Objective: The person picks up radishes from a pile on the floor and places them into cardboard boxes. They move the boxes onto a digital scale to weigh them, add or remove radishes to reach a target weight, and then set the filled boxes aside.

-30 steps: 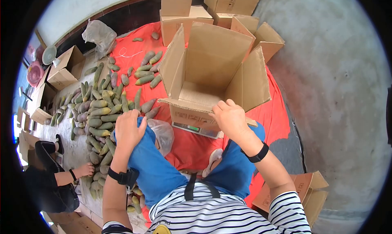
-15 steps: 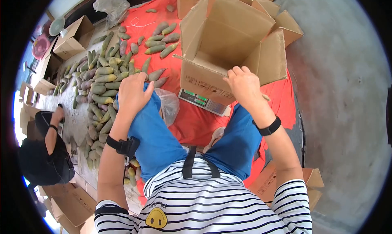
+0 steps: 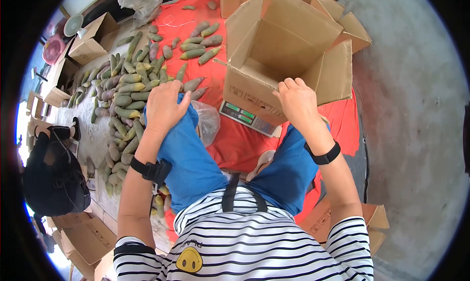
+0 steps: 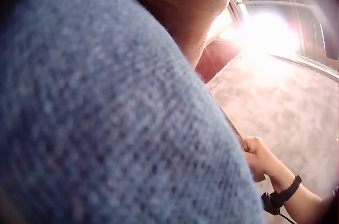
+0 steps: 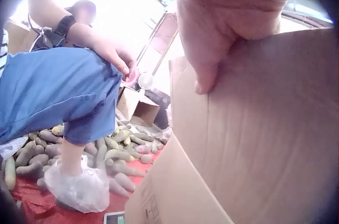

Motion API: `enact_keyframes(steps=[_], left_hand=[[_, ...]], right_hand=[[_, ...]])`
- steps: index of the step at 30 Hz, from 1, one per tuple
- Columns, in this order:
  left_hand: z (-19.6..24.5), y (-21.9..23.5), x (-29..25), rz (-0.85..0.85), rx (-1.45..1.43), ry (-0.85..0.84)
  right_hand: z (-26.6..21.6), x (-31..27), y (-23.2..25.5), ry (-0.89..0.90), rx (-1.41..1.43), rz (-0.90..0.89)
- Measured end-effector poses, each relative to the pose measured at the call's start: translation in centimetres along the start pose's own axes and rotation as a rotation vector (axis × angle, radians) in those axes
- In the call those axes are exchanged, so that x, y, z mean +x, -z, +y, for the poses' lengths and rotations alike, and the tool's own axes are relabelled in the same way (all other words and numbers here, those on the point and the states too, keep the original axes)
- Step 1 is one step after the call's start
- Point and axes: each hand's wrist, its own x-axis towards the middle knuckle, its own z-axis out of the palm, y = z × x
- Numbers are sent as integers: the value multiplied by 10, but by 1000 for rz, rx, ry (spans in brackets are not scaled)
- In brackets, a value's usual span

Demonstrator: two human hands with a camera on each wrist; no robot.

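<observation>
My right hand point(image 3: 297, 102) grips the near edge of an open cardboard box point(image 3: 254, 94). In the right wrist view, the thumb presses one face of a cardboard flap point(image 5: 265, 123) while the rest of that hand goes over its top edge. The box has its flaps up and a bare inside, and it sits on a digital scale point(image 3: 248, 119) with green lit displays. On the left knee of the blue trousers point(image 3: 188, 139) rests my left hand point(image 3: 166, 104), fingers relaxed over it and holding nothing. The left wrist view is mostly filled by the trouser cloth.
Long green and purplish vegetables point(image 3: 129, 92) lie heaped at the left, several more on the red sheet point(image 3: 235, 146). A clear plastic bag point(image 3: 208, 122) covers the left foot. More cardboard boxes point(image 3: 355, 31) stand behind and at the sides. Another person point(image 3: 54, 178) is at far left.
The head view has tilted and shifted, so box and heap sit higher, then further right. More of the scale shows. Both hands keep their places; the person at left has changed posture.
</observation>
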Motion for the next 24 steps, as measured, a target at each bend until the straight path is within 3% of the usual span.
enact_keyframes(steps=[12, 15, 17, 18, 21, 23, 24], left_hand=[[6, -4, 5, 24, -39, -35], [5, -2, 4, 36, -42, -26], [5, 3, 3, -26, -35, 44], [4, 3, 2, -29, -34, 42], [0, 5, 0, 5, -43, 42], [-2, 8, -3, 23, -16, 51], [-4, 9, -5, 15, -16, 43]], right_hand=[[3, 4, 4, -58, 62, -30], [-1, 1, 17, -96, 215, 82], [-1, -5, 30, -13, 268, 402], [0, -12, 34, 0, 277, 481], [9, -45, 30, 20, 265, 559], [15, -73, 18, 8, 315, 520], [19, -89, 11, -98, 301, 293]])
